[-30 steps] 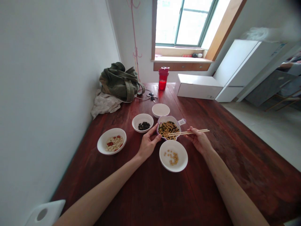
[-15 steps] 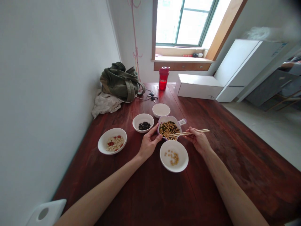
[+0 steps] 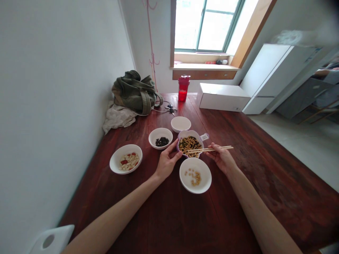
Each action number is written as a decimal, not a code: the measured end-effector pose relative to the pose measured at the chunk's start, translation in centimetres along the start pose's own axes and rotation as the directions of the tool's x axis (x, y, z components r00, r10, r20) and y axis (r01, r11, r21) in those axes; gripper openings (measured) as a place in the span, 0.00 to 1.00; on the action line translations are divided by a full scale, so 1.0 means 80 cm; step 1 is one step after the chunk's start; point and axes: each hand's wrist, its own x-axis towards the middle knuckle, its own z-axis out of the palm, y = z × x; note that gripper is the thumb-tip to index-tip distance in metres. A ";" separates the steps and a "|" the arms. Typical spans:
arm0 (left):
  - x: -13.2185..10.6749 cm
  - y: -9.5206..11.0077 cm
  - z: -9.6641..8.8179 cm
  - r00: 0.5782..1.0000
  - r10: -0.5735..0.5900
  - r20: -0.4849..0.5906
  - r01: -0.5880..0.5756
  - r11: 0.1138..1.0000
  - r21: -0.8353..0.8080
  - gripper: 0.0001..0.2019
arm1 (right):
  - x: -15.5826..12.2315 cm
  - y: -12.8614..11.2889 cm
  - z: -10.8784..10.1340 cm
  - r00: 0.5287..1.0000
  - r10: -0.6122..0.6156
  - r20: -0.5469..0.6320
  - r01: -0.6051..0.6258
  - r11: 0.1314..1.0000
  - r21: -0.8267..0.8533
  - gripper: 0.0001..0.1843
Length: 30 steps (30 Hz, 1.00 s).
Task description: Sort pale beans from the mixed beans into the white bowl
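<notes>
My left hand grips the near left rim of a purple-edged bowl with a short handle, filled with mixed beans in yellow, green and dark colours. In my right hand is a pair of chopsticks, held almost level, their tips among the beans. A white bowl with some yellow beans stands just in front, close to the purple-edged one. Left of that, another white bowl holds black beans. Farther left, a white bowl contains pale and red pieces.
Behind the mixed beans stands a white bowl with nothing visible inside. Farther back are a green bag, keys, a red shaker bottle and a white box. A wall borders the dark wooden table on the left.
The chopsticks have shifted slightly left within the mixed beans, with my right hand following. My left hand keeps its grip on the purple-edged bowl.
</notes>
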 end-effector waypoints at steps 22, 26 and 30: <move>0.001 0.000 0.001 0.999 -0.033 -0.008 0.033 0.999 0.031 0.36 | -0.022 -0.039 -0.002 0.938 -0.300 0.173 0.326 0.934 -0.147 0.15; 0.001 0.003 0.002 1.000 -0.011 -0.027 0.012 0.999 0.042 0.34 | -0.016 -0.031 -0.002 0.921 -0.354 0.162 0.384 0.895 -0.226 0.17; 0.001 0.004 0.003 0.999 -0.013 -0.031 0.014 0.999 0.038 0.34 | -0.019 -0.031 0.001 0.917 -0.362 0.167 0.395 0.882 -0.256 0.17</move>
